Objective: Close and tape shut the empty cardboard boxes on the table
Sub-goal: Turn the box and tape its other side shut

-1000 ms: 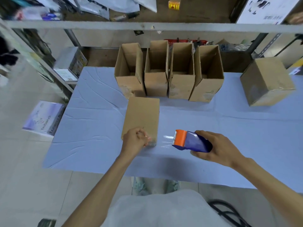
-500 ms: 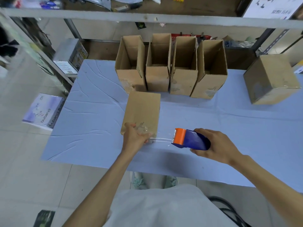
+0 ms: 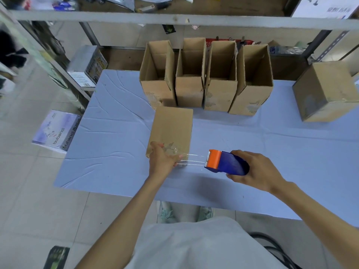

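The closed box point(image 3: 172, 127) lies flat on the table point(image 3: 291, 152), long axis running near to far, and the left hand point(image 3: 163, 159) pinches the tape point(image 3: 194, 162) against its near end, the strip stretching right to the tape dispenser point(image 3: 225, 162) gripped by the right hand point(image 3: 256, 171)

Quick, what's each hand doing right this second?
Left hand: closed on the near end of the flat-lying brown cardboard box, pinning clear tape there.
Right hand: closed around the blue and orange plastic tape dispenser.
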`<state>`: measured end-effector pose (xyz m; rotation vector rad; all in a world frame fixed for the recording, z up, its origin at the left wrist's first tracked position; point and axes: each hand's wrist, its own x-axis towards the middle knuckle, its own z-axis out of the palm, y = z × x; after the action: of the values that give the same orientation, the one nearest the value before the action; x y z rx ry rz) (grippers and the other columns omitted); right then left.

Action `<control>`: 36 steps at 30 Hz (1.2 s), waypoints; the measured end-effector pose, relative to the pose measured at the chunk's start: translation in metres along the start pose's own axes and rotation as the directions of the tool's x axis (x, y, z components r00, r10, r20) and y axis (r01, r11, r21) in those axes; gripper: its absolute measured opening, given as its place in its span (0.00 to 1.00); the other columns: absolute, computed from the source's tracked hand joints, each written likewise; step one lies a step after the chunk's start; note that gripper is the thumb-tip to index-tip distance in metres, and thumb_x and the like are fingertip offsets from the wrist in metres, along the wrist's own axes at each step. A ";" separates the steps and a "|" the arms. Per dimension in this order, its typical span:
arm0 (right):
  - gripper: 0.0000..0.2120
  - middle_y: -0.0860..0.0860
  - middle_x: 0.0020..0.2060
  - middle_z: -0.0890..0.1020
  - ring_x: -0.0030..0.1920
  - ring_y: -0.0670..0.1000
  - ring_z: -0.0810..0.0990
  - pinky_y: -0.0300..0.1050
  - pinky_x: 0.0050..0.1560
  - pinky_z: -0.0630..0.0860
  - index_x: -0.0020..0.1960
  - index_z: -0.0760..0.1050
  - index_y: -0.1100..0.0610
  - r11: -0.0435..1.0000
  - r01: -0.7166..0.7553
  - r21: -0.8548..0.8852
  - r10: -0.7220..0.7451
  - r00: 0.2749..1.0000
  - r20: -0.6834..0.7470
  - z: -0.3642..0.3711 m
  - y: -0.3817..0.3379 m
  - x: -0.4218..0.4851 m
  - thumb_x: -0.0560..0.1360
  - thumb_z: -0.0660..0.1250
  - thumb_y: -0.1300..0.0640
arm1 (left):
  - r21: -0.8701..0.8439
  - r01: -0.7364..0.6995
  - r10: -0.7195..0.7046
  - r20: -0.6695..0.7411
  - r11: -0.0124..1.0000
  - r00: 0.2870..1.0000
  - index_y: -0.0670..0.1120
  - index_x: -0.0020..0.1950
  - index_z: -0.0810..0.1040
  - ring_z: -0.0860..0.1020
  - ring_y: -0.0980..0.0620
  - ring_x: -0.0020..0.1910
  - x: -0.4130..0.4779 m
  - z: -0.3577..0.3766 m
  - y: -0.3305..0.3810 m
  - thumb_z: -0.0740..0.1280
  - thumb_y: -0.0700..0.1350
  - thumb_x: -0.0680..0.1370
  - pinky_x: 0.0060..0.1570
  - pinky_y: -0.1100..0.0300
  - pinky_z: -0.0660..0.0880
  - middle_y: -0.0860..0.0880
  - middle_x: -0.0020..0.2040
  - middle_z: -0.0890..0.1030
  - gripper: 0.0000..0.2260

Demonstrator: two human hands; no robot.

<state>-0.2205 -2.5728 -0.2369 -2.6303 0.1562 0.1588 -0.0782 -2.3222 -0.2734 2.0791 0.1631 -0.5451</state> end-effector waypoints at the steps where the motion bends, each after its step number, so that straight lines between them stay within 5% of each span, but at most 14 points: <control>1: 0.28 0.44 0.46 0.81 0.40 0.48 0.77 0.38 0.39 0.73 0.61 0.73 0.48 1.000 -0.003 -0.002 0.003 1.000 -0.001 0.000 0.000 0.000 0.64 0.75 0.43 | 0.004 -0.001 0.001 -0.007 1.000 1.000 0.45 0.57 0.62 0.81 0.38 0.45 0.001 0.001 -0.001 0.80 0.45 0.66 0.36 0.55 0.79 0.42 0.56 0.74 0.31; 9: 0.28 0.45 0.46 0.82 0.40 0.48 0.78 0.40 0.40 0.75 0.62 0.73 0.49 1.000 -0.017 0.000 0.017 1.000 0.006 0.001 -0.002 0.000 0.65 0.76 0.44 | 0.034 -0.004 0.004 -0.016 0.999 1.000 0.45 0.56 0.61 0.81 0.37 0.48 0.006 0.004 -0.005 0.80 0.44 0.66 0.39 0.52 0.80 0.45 0.52 0.73 0.31; 14: 0.28 0.44 0.46 0.81 0.40 0.47 0.76 0.33 0.37 0.69 0.62 0.73 0.49 1.000 -0.006 -0.015 0.006 1.000 0.017 0.002 -0.001 0.001 0.65 0.75 0.43 | 0.086 -0.013 0.016 -0.032 0.996 0.999 0.49 0.55 0.60 0.80 0.35 0.49 0.005 0.006 -0.007 0.80 0.47 0.62 0.48 0.41 0.79 0.48 0.51 0.71 0.33; 22: 0.28 0.45 0.47 0.82 0.41 0.46 0.77 0.35 0.38 0.71 0.62 0.73 0.49 1.000 -0.007 -0.020 0.008 0.999 0.037 0.004 -0.001 0.003 0.65 0.75 0.43 | 0.315 -0.079 0.090 -0.018 0.946 0.996 0.38 0.63 0.63 0.72 0.43 0.55 0.005 0.000 0.002 0.81 0.51 0.64 0.55 0.46 0.75 0.46 0.56 0.70 0.39; 27: 0.29 0.44 0.48 0.81 0.42 0.46 0.77 0.33 0.39 0.70 0.63 0.72 0.49 0.999 0.004 -0.033 -0.002 0.998 0.059 0.006 -0.001 0.005 0.66 0.74 0.42 | 0.346 -0.048 0.046 0.014 0.937 0.999 0.41 0.61 0.62 0.74 0.37 0.56 0.007 -0.007 0.005 0.82 0.58 0.58 0.47 0.41 0.79 0.44 0.59 0.70 0.43; 32: 0.27 0.44 0.47 0.81 0.42 0.46 0.77 0.35 0.39 0.72 0.61 0.72 0.48 1.000 -0.003 -0.031 0.005 0.998 0.055 0.005 0.001 0.007 0.66 0.74 0.42 | 0.541 -0.054 0.041 0.035 0.840 0.999 0.42 0.65 0.61 0.79 0.37 0.52 0.014 -0.014 0.012 0.79 0.64 0.58 0.49 0.49 0.76 0.45 0.61 0.73 0.48; 36: 0.28 0.44 0.49 0.81 0.44 0.46 0.78 0.37 0.41 0.73 0.62 0.71 0.48 1.000 0.005 -0.030 -0.002 0.998 0.067 0.005 -0.001 0.008 0.66 0.74 0.42 | 0.605 -0.001 -0.053 0.071 0.796 0.996 0.44 0.60 0.65 0.81 0.40 0.48 0.021 -0.024 0.016 0.78 0.61 0.63 0.45 0.53 0.74 0.47 0.53 0.78 0.36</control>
<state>-0.2134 -2.5706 -0.2419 -2.6512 0.1271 0.2502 -0.0473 -2.3131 -0.2595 2.6750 -0.0458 -0.7771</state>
